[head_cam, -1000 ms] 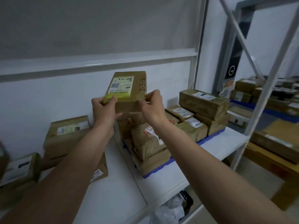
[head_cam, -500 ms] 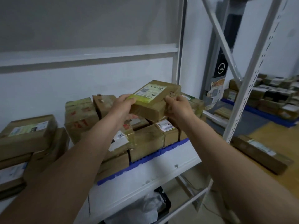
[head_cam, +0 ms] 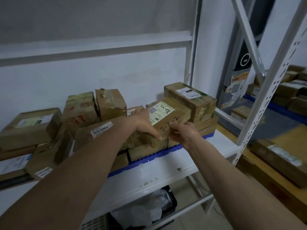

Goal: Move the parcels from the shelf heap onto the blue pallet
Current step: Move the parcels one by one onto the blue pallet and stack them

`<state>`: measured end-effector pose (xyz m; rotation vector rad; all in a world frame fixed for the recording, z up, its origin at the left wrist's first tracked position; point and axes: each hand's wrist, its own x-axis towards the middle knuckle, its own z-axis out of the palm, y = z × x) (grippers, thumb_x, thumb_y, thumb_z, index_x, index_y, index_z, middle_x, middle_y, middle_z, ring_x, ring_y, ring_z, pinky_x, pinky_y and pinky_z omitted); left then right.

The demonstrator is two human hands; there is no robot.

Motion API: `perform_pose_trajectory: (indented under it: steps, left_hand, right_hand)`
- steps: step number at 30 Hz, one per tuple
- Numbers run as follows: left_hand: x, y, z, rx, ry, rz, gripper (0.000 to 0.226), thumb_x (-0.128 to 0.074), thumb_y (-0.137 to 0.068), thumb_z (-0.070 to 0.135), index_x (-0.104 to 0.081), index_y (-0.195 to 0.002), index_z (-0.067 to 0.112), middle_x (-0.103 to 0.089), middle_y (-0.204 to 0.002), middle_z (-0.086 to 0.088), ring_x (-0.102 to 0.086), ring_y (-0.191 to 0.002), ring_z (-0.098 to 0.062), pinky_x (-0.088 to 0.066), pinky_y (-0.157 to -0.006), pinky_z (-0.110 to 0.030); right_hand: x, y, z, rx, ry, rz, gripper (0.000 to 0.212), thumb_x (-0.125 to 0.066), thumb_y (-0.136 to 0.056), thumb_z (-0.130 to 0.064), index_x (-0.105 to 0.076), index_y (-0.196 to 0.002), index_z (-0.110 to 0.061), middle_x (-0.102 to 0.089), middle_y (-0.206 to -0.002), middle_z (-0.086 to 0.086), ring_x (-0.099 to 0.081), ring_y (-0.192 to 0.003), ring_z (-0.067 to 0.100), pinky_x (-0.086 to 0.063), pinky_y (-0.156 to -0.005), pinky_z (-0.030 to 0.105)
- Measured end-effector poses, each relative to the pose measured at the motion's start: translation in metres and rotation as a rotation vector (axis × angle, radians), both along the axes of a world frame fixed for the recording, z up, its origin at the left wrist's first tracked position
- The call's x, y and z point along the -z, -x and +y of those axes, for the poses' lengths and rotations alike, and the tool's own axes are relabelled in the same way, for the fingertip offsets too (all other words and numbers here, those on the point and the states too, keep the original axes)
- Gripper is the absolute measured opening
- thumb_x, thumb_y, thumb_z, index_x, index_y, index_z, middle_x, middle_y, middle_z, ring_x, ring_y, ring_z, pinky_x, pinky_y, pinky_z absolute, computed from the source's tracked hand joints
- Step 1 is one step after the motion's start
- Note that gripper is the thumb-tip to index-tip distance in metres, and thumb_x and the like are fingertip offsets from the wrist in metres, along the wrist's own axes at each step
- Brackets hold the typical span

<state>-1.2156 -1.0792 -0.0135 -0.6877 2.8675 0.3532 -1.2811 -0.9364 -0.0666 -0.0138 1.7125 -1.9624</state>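
A brown parcel (head_cam: 172,116) with a white-and-yellow label and handwritten digits lies on top of the stacked parcels on the blue pallet (head_cam: 159,154). My left hand (head_cam: 144,121) grips its left end, thumb under the near edge. My right hand (head_cam: 184,131) grips its near right corner. The parcel sits against a larger taped box (head_cam: 194,98) at the pallet's right end. The shelf heap (head_cam: 33,127) of brown parcels lies to the left on the white shelf.
A white shelf board (head_cam: 157,175) carries the pallet; a perforated white upright (head_cam: 265,100) and diagonal braces stand at right. More parcels lie on the floor (head_cam: 279,160) and on a far blue pallet (head_cam: 282,112). A black bin with plastic (head_cam: 149,209) sits below.
Both hands carried the labelled parcel from up in front of the wall rightwards and down onto the pallet stack; the view swung right with them.
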Motion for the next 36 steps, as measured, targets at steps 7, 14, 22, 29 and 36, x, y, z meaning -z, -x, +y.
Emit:
perform_pose_trajectory:
  steps: [7, 14, 22, 29, 36]
  left_hand:
    - [0.017, 0.018, -0.012, 0.015, -0.002, -0.072, 0.135, -0.082, -0.053, 0.061, 0.006, -0.151, 0.033, -0.018, -0.15, -0.013, -0.019, -0.137, -0.034, -0.032, -0.108, -0.054]
    - [0.02, 0.027, -0.033, 0.05, 0.054, -0.139, 0.125, -0.084, -0.055, 0.05, -0.006, -0.151, 0.034, -0.026, -0.144, -0.011, -0.025, -0.133, -0.03, -0.038, -0.104, -0.052]
    - [0.024, 0.043, -0.041, 0.118, 0.03, -0.212, 0.119, -0.085, -0.062, 0.038, -0.009, -0.152, 0.028, -0.026, -0.148, -0.01, -0.027, -0.134, -0.029, -0.036, -0.103, -0.045]
    - [0.033, 0.05, -0.051, 0.071, 0.102, -0.373, 0.132, -0.086, -0.06, 0.039, 0.009, -0.151, 0.034, -0.004, -0.157, -0.014, -0.017, -0.141, -0.038, -0.035, -0.108, -0.053]
    - [0.035, 0.058, -0.048, 0.091, 0.095, -0.345, 0.13, -0.085, -0.06, 0.041, 0.007, -0.151, 0.033, -0.011, -0.153, -0.015, -0.022, -0.138, -0.038, -0.037, -0.105, -0.053]
  right_hand:
    - [0.019, 0.017, -0.01, -0.033, -0.009, -0.062, 0.025, -0.07, -0.085, -0.005, -0.062, -0.108, -0.002, -0.07, -0.1, 0.017, -0.07, -0.086, 0.03, -0.059, -0.076, 0.044]
    - [0.026, 0.037, -0.018, 0.048, -0.204, 0.123, 0.075, -0.07, -0.084, -0.012, -0.025, -0.144, -0.009, -0.047, -0.121, 0.007, -0.058, -0.096, 0.023, -0.055, -0.09, 0.044]
    - [0.032, 0.05, -0.032, 0.0, -0.42, 0.256, 0.066, -0.066, -0.086, -0.014, -0.033, -0.143, -0.005, -0.047, -0.135, 0.011, -0.049, -0.114, 0.024, -0.043, -0.087, 0.031]
    - [0.039, 0.058, -0.044, -0.051, -0.467, 0.311, 0.06, -0.067, -0.086, -0.015, -0.04, -0.139, -0.007, -0.051, -0.132, 0.009, -0.05, -0.106, 0.02, -0.043, -0.082, 0.029]
    - [0.048, 0.072, -0.049, 0.007, -0.502, 0.289, 0.058, -0.068, -0.083, -0.018, -0.042, -0.134, -0.008, -0.051, -0.131, 0.011, -0.052, -0.115, 0.029, -0.047, -0.097, 0.042]
